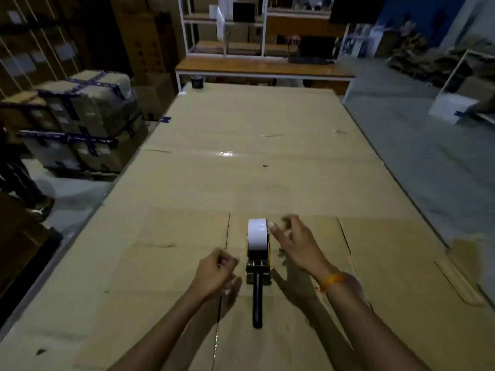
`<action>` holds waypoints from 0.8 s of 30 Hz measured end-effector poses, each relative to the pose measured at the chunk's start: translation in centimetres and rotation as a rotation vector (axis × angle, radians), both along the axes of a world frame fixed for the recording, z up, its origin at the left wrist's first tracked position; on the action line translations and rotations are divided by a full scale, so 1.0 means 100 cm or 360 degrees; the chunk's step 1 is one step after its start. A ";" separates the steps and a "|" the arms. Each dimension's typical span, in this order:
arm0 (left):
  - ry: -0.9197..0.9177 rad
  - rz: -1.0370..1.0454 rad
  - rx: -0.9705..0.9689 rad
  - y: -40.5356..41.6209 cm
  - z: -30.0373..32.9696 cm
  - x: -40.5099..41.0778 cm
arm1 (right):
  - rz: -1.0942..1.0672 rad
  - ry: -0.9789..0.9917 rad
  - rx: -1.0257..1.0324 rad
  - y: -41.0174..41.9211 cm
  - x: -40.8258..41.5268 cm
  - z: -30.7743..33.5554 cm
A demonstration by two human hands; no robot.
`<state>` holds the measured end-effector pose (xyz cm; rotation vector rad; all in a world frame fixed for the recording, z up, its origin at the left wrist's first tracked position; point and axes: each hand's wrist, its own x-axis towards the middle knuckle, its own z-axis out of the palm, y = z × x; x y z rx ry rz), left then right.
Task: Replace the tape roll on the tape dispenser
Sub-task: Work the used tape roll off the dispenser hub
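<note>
A black hand-held tape dispenser (258, 287) lies on the cardboard-covered table (241, 167), handle pointing toward me. A glossy pale tape roll (257, 235) sits on edge in its front end. My right hand (297, 245) hovers just right of the roll with fingers spread, fingertips close to the roll's side; I cannot tell if they touch. My left hand (215, 274) is curled into a loose fist left of the dispenser's head, apart from it, holding nothing that I can see.
A dark tape roll (197, 82) stands at the table's far left corner. Taped cartons (80, 119) are stacked left of the table. A wooden bench (262, 66) and white shelving (254, 25) lie beyond the far edge. Grey floor runs along the right.
</note>
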<state>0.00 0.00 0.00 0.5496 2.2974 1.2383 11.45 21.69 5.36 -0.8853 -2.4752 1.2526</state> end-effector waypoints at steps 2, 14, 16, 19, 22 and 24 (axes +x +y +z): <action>-0.0331 -0.0104 -0.0158 -0.001 -0.010 0.016 | 0.0065 -0.0192 -0.0133 -0.007 0.006 -0.011; -0.0889 -0.0503 -0.0020 0.016 -0.022 0.042 | 0.0165 -0.0474 -0.0066 -0.035 0.016 -0.040; -0.0891 -0.0512 -0.0020 0.014 -0.027 0.037 | 0.0154 -0.0444 -0.0148 -0.034 0.016 -0.037; -0.0837 -0.0504 -0.0037 0.015 -0.027 0.034 | 0.0250 -0.0329 -0.0333 -0.033 0.019 -0.033; -0.0686 -0.0408 -0.0094 0.016 -0.027 0.037 | 0.0346 -0.0252 -0.0479 -0.038 0.020 -0.038; -0.0588 -0.0321 -0.0155 0.017 -0.028 0.039 | 0.0318 -0.0293 -0.0619 -0.039 0.020 -0.049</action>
